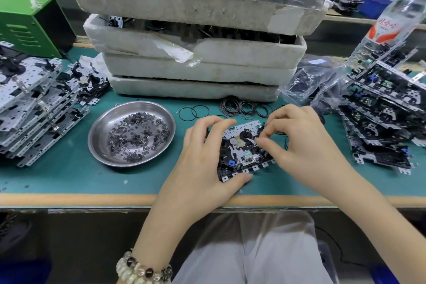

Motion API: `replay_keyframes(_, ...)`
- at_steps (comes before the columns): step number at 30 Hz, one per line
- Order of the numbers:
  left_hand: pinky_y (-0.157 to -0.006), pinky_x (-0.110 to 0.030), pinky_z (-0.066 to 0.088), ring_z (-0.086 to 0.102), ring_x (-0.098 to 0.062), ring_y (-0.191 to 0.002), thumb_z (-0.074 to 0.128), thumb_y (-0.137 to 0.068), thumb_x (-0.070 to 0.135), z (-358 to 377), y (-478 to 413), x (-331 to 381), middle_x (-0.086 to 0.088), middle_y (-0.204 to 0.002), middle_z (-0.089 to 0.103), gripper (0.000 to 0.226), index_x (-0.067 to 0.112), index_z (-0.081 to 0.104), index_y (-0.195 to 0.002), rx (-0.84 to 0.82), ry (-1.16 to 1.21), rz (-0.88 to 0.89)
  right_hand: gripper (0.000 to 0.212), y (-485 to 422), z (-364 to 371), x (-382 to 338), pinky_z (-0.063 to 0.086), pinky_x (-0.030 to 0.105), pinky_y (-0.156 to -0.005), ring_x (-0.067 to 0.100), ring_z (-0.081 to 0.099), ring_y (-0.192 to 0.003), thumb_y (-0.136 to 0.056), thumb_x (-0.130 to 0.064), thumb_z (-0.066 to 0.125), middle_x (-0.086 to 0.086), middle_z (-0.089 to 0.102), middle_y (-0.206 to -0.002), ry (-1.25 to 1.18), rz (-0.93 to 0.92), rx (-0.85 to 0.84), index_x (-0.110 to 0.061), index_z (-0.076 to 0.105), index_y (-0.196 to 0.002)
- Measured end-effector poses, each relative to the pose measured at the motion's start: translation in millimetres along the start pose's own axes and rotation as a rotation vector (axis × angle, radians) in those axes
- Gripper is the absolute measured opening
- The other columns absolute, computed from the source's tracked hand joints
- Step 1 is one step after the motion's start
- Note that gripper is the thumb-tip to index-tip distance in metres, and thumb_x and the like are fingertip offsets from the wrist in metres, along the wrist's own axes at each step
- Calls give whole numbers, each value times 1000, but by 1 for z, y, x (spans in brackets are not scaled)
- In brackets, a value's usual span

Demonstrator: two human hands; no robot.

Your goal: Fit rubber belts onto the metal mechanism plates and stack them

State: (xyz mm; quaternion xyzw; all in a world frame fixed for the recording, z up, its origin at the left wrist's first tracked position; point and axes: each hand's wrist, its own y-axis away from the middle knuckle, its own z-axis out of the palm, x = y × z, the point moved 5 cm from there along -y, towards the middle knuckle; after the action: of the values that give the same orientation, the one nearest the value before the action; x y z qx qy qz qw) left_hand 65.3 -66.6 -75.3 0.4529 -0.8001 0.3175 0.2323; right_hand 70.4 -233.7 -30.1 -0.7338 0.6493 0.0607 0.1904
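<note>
The metal mechanism plate [244, 153] lies flat on the green mat [57, 173], near the bench's front edge and right in front of the person. In the head view, the left hand [202, 157] grips it. The fingers are curled over its far left edge and the thumb is pressed on the near edge with its row of square holes. The right hand [299, 143] is bent over the plate's right half, with thumb and forefinger pinched together by the black pulley. They seem to hold a thin rubber belt [286, 143], an arc of which shows just right of the knuckles.

Just behind the hands, loose belts [244, 108] lie on the mat in overlapping loops against the bottom of a pile of white foam trays [196, 53]. Left of the plate and close by stands a steel dish [93, 138] scattered with small dark washers [136, 138].

Further left is a leaning stack of plates [34, 104], and behind it a green metal box [25, 23]. On the right rises another stack [380, 117], darker with fitted parts. A clear plastic bottle [387, 25] with a red label is behind that stack, and a clear bag of black parts [306, 83] sits between the trays and the stack. A beaded bracelet [143, 270] is on the left wrist.
</note>
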Motion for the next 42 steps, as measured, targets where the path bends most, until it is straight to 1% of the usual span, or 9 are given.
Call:
replay_keyframes(13, -109, -12, 25, 33, -8, -134, 82, -73, 43, -1, 1, 0, 13, -139, 33, 81, 27, 43, -143, 0, 17, -11, 12, -9, -6, -6, 28, 28, -90, 15, 35, -101, -83, -35, 74, -15, 53, -97, -5, 11, -79, -30, 69, -73)
replay_keyframes(15, -109, -11, 24, 34, -8, -135, 83, -73, 42, -1, 1, 0, 13, -139, 33, 81, 26, 44, -143, -1, 18, -12, 14, -12, -7, -7, 31, 31, -93, 15, 36, -100, -82, -36, 74, -17, 52, -96, 13, 12, -110, -31, 68, -71)
replay_keyframes(18, -109, -8, 23, 35, -9, -134, 84, -72, 41, -1, 1, 0, 11, -138, 34, 81, 25, 46, -142, -1, 23, -13, 13, -16, -9, -10, 34, 37, -97, 19, 39, -103, -83, -36, 74, -13, 55, -101, 45, 17, -154, -33, 68, -71)
replay_keyframes(23, -109, -8, 24, 35, -8, -134, 84, -72, 42, -2, 1, 0, 11, -138, 35, 80, 25, 47, -141, -5, 32, -15, 15, -21, -9, -11, 37, 40, -97, 23, 42, -105, -83, -36, 74, -8, 60, -105, 60, 27, -229, -33, 68, -70)
replay_keyframes(26, -109, -8, 24, 36, -8, -134, 85, -72, 41, -3, 0, 0, 11, -138, 35, 80, 25, 47, -141, -7, 35, -16, 12, -23, -8, -8, 38, 40, -97, 22, 43, -105, -83, -37, 74, -7, 62, -102, 53, 20, -251, -31, 72, -72)
replay_keyframes(31, -109, -9, 25, 37, -7, -134, 85, -72, 41, -3, 0, 1, 10, -137, 36, 80, 25, 48, -140, 0, 34, -15, 17, -28, -6, -3, 42, 41, -97, 20, 47, -106, -81, -38, 75, -9, 65, -95, -9, -15, -327, -38, 68, -65)
replay_keyframes(35, -110, -11, 26, 38, -8, -133, 85, -71, 41, -3, 0, 1, 9, -137, 37, 80, 24, 49, -140, 4, 29, -15, 9, -35, -4, 1, 42, 38, -96, 19, 53, -102, -77, -40, 76, -16, 60, -95, -33, -85, -399, -34, 74, -70)
replay_keyframes(38, -109, -9, 24, 38, -8, -133, 85, -71, 40, -3, 0, 1, 9, -137, 38, 79, 24, 50, -139, 9, 28, -17, 11, -38, -5, 1, 42, 32, -91, 8, 57, -93, -76, -39, 78, -18, 59, -94, -75, -122, -441, -39, 72, -67)
replay_keyframes(42, -110, -10, 25, 38, -7, -133, 86, -71, 40, -3, 0, 1, 10, -136, 37, 79, 25, 50, -139, 11, 26, -17, 16, -41, -3, 3, 46, 38, -88, 11, 60, -89, -75, -36, 81, -14, 62, -91, -173, -124, -500, -44, 71, -66)
